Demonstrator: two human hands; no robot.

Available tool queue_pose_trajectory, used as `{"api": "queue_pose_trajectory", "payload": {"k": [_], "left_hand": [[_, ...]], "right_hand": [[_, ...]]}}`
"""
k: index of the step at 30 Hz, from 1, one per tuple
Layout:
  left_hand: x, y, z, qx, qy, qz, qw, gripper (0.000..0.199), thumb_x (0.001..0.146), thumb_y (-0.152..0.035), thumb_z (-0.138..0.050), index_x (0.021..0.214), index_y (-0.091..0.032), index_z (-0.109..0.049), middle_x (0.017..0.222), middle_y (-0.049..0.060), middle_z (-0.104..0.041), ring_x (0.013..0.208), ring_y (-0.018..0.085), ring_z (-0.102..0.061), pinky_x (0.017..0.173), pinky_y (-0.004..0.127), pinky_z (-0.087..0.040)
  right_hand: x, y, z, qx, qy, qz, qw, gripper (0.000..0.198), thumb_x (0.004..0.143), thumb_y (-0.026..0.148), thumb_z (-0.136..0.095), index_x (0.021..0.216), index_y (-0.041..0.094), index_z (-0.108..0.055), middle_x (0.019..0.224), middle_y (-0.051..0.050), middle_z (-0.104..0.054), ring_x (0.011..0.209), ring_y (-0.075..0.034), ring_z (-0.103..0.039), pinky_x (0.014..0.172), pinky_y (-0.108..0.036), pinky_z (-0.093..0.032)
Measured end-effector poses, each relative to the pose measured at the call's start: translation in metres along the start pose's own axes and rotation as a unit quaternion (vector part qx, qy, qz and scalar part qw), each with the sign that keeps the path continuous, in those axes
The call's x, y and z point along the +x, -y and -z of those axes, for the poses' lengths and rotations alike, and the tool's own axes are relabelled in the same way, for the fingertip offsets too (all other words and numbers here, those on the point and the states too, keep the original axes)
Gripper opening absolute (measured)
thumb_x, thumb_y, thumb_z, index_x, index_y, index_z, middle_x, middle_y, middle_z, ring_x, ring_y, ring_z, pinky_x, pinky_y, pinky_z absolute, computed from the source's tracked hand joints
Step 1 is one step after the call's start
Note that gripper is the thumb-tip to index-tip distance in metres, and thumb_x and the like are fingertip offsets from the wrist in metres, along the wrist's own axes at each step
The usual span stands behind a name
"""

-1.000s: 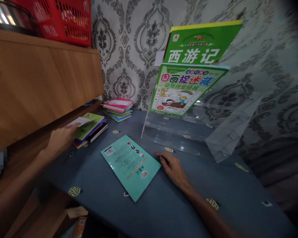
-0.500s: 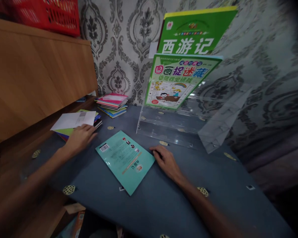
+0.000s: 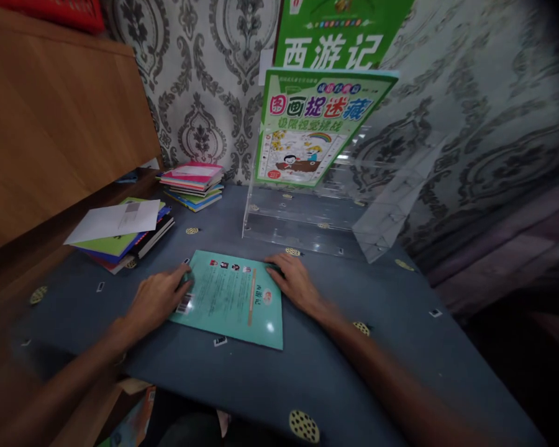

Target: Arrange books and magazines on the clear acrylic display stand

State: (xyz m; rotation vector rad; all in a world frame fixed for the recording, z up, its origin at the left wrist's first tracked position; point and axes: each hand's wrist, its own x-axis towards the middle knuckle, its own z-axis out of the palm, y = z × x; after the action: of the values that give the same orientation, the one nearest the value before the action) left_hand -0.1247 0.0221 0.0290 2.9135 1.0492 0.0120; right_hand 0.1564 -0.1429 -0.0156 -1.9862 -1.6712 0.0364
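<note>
A teal book lies on the dark cloth, its back cover with a barcode and several small pictures facing up. My left hand grips its left edge, the thumb side over the cover near the barcode. At the upper right corner, the curled fingers of my right hand hold the book's edge; the fingertips are partly hidden. Behind it stands a clear acrylic rack. A green picture book leans in the rack, with a larger green book behind it.
Left of the rack is a stack of books. Nearer, a second pile carries a white sheet on top. A wooden cabinet borders the left side, with a red basket on it. Patterned wallpaper covers the back.
My left hand has come from the left book pile to the teal book's left edge. The book has turned so its long side runs more nearly sideways. The camera view has shifted.
</note>
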Motion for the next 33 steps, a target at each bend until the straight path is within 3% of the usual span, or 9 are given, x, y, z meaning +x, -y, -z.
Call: {"api": "queue_pose_trajectory", "payload": {"k": [4,8,11,14,17,21,26,33], "left_hand": [[0.003,-0.003,-0.001,0.049,-0.053,-0.046,0.996,0.031,0.1,-0.033,-0.04,0.108,-0.022,-0.068,0.103,0.01,-0.069,0.097,0.029,-0.066,0.073,0.036,-0.053],[0.021,0.003,-0.021,-0.037,-0.12,-0.08,0.989,0.034,0.097,-0.029,-0.041,0.123,-0.017,-0.06,0.117,0.013,-0.068,0.11,0.029,-0.064,0.092,0.042,-0.053],[0.027,0.009,-0.039,-0.113,-0.15,-0.084,0.979,0.039,0.097,-0.025,-0.037,0.132,-0.015,-0.051,0.122,0.015,-0.067,0.114,0.028,-0.064,0.095,0.044,-0.053],[0.026,0.012,-0.048,-0.138,-0.165,-0.09,0.973,0.039,0.098,-0.025,-0.034,0.133,-0.016,-0.049,0.125,0.015,-0.067,0.114,0.028,-0.064,0.096,0.045,-0.053],[0.023,0.012,-0.048,-0.129,-0.151,-0.078,0.977,0.04,0.099,-0.027,-0.034,0.133,-0.015,-0.049,0.126,0.016,-0.067,0.115,0.029,-0.063,0.096,0.047,-0.052],[0.023,0.009,-0.044,-0.11,-0.129,-0.064,0.984,0.044,0.098,-0.027,-0.032,0.137,-0.013,-0.048,0.128,0.016,-0.066,0.119,0.03,-0.06,0.1,0.049,-0.049],[0.021,0.006,-0.038,-0.099,-0.098,-0.054,0.989,0.046,0.098,-0.029,-0.031,0.138,-0.013,-0.047,0.133,0.017,-0.064,0.124,0.031,-0.058,0.102,0.05,-0.048],[0.02,0.008,-0.032,-0.071,-0.102,-0.079,0.989,0.046,0.099,-0.028,-0.03,0.138,-0.011,-0.047,0.132,0.02,-0.064,0.127,0.034,-0.056,0.1,0.051,-0.048]], "right_hand": [[0.018,0.025,0.002,-0.062,0.018,0.008,0.998,0.022,0.097,0.018,-0.05,0.107,0.018,-0.07,0.108,-0.013,-0.07,0.106,-0.029,-0.062,0.095,-0.047,-0.05],[0.034,0.087,-0.025,-0.015,0.074,0.063,0.995,0.03,0.099,0.017,-0.045,0.12,0.018,-0.067,0.124,-0.011,-0.069,0.118,-0.023,-0.061,0.105,-0.04,-0.047],[0.042,0.127,-0.052,-0.017,0.123,0.11,0.986,0.038,0.1,0.019,-0.044,0.132,0.006,-0.06,0.144,-0.019,-0.057,0.14,-0.029,-0.046,0.119,-0.047,-0.034],[0.046,0.142,-0.065,-0.023,0.14,0.112,0.984,0.051,0.102,0.023,-0.04,0.144,-0.005,-0.044,0.156,-0.027,-0.04,0.151,-0.034,-0.028,0.124,-0.054,-0.023],[0.043,0.136,-0.063,-0.022,0.152,0.09,0.984,0.062,0.105,0.039,-0.035,0.15,-0.005,-0.036,0.16,-0.027,-0.032,0.154,-0.034,-0.021,0.125,-0.054,-0.02],[0.028,0.115,-0.047,-0.031,0.147,0.038,0.988,0.069,0.105,0.052,-0.029,0.153,0.004,-0.036,0.161,-0.023,-0.031,0.154,-0.032,-0.021,0.125,-0.056,-0.019],[-0.001,0.084,-0.023,-0.065,0.141,-0.007,0.988,0.07,0.104,0.056,-0.029,0.153,0.007,-0.037,0.161,-0.021,-0.033,0.153,-0.033,-0.024,0.125,-0.059,-0.018],[-0.035,0.051,-0.009,-0.09,0.074,-0.043,0.992,0.065,0.103,0.054,-0.036,0.155,0.015,-0.037,0.159,-0.019,-0.039,0.149,-0.036,-0.033,0.119,-0.066,-0.027]]}}
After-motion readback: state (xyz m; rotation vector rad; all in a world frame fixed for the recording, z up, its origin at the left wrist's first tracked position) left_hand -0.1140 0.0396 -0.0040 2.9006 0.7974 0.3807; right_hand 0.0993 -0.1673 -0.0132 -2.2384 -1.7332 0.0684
